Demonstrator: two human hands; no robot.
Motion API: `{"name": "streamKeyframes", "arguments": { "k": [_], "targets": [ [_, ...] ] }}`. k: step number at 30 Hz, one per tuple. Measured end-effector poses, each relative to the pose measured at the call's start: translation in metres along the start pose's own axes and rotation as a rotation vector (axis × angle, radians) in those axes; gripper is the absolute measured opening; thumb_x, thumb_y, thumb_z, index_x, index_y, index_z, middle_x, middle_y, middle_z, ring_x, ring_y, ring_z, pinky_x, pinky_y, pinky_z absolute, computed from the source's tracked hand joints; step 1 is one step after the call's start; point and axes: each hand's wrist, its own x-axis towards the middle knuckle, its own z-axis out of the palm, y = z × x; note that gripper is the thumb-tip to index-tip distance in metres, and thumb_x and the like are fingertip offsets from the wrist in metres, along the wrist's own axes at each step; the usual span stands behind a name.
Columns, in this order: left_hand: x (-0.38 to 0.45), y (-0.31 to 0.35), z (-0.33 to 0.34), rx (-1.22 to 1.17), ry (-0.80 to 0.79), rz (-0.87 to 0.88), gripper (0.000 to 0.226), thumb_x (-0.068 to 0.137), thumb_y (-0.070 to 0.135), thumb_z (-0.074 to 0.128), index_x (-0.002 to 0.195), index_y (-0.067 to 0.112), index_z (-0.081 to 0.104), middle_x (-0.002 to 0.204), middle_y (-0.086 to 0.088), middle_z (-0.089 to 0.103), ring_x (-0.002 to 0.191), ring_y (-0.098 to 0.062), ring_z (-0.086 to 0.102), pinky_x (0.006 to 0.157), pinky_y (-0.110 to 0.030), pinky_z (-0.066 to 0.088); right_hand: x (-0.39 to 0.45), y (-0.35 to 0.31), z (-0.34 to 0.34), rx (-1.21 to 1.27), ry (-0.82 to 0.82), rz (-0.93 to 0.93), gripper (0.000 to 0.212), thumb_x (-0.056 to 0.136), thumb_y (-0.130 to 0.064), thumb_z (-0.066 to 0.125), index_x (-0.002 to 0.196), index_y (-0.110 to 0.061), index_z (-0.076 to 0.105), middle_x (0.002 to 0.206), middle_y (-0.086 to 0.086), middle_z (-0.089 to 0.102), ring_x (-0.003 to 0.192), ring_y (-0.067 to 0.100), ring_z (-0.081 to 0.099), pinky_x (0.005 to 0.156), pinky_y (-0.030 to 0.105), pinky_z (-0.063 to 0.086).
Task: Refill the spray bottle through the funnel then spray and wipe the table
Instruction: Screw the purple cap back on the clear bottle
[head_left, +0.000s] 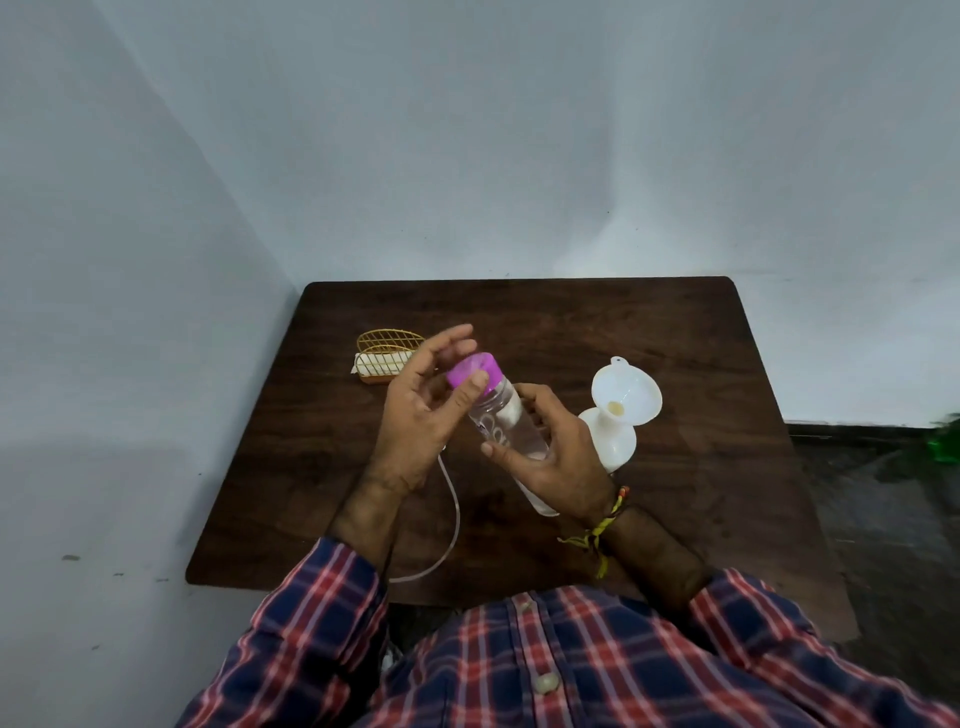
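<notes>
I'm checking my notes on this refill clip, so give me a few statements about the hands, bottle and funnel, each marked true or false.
1. The right hand holds the clear plastic bottle with the purple cap by its body. True.
2. The purple cap is off and lying on the table. False: it sits on the bottle, with the left hand at it.
3. The white plastic funnel sits in the white spray bottle. True.
4. The gold wire holder stands right of the funnel. False: it stands to the left, behind the left hand.
</notes>
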Motion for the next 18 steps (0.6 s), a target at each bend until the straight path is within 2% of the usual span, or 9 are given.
{"name": "streamKeyframes", "arguments": {
  "k": [3, 5, 7, 9, 12, 15, 18],
  "targets": [
    [0.002, -0.009, -0.005, 0.006, 0.108, -0.026, 0.061, 0.076, 0.02, 0.076, 0.132, 0.011, 0.053, 0.116, -0.017, 0.063, 0.107, -0.026, 0.066, 0.083, -0.04, 0.058, -0.001, 0.002, -0.001, -0.006, 0.011, 0.02, 0.057, 0.077, -0.034, 0.08, 0.124, -0.015, 0.054, 0.11, -0.008, 0.066, 0.097, 0.004, 0.065, 0.079, 0.019, 0.055],
    [0.001, -0.015, -0.012, 0.02, 0.132, -0.049, 0.054, 0.08, 0.014, 0.074, 0.129, 0.006, 0.055, 0.109, -0.017, 0.068, 0.102, -0.027, 0.068, 0.086, -0.042, 0.057, -0.003, 0.005, -0.001, -0.007, 0.027, 0.039, 0.057, 0.077, -0.032, 0.081, 0.124, -0.015, 0.053, 0.11, -0.009, 0.066, 0.097, 0.004, 0.065, 0.079, 0.019, 0.055],
    [-0.003, -0.016, -0.012, 0.011, 0.136, -0.061, 0.039, 0.088, 0.007, 0.066, 0.126, 0.002, 0.059, 0.103, -0.008, 0.072, 0.099, -0.022, 0.069, 0.083, -0.036, 0.058, -0.006, 0.006, -0.001, -0.011, 0.038, 0.048, 0.057, 0.076, -0.031, 0.082, 0.123, -0.014, 0.054, 0.109, -0.009, 0.066, 0.096, 0.004, 0.065, 0.079, 0.018, 0.054],
    [-0.007, -0.015, -0.007, -0.011, 0.121, -0.059, 0.035, 0.092, 0.013, 0.059, 0.125, 0.002, 0.06, 0.104, -0.002, 0.073, 0.101, -0.019, 0.069, 0.081, -0.031, 0.058, -0.006, 0.006, 0.002, -0.026, 0.031, 0.044, 0.057, 0.076, -0.03, 0.082, 0.122, -0.014, 0.054, 0.109, -0.008, 0.066, 0.096, 0.003, 0.064, 0.077, 0.015, 0.052],
    [-0.007, -0.011, -0.001, 0.01, 0.09, -0.071, 0.049, 0.084, 0.022, 0.067, 0.13, 0.007, 0.057, 0.107, -0.002, 0.073, 0.105, -0.02, 0.068, 0.085, -0.036, 0.058, -0.007, 0.004, 0.006, -0.031, 0.01, 0.042, 0.058, 0.076, -0.031, 0.082, 0.124, -0.014, 0.053, 0.111, -0.006, 0.065, 0.098, 0.005, 0.064, 0.078, 0.013, 0.051],
    [-0.005, -0.017, -0.012, 0.014, 0.113, -0.105, 0.057, 0.08, 0.019, 0.072, 0.132, 0.007, 0.054, 0.108, -0.007, 0.073, 0.104, -0.023, 0.069, 0.087, -0.044, 0.057, -0.009, 0.003, 0.01, -0.035, 0.003, 0.048, 0.057, 0.077, -0.029, 0.082, 0.124, -0.013, 0.054, 0.112, -0.006, 0.065, 0.099, 0.005, 0.064, 0.079, 0.015, 0.052],
    [-0.007, -0.024, -0.024, 0.025, 0.187, -0.106, 0.047, 0.085, 0.012, 0.068, 0.13, 0.004, 0.055, 0.106, -0.009, 0.073, 0.103, -0.023, 0.069, 0.09, -0.045, 0.056, -0.01, 0.003, 0.012, -0.045, 0.017, 0.062, 0.057, 0.076, -0.028, 0.083, 0.123, -0.014, 0.054, 0.111, -0.006, 0.066, 0.098, 0.006, 0.065, 0.079, 0.017, 0.053]
  ]
}}
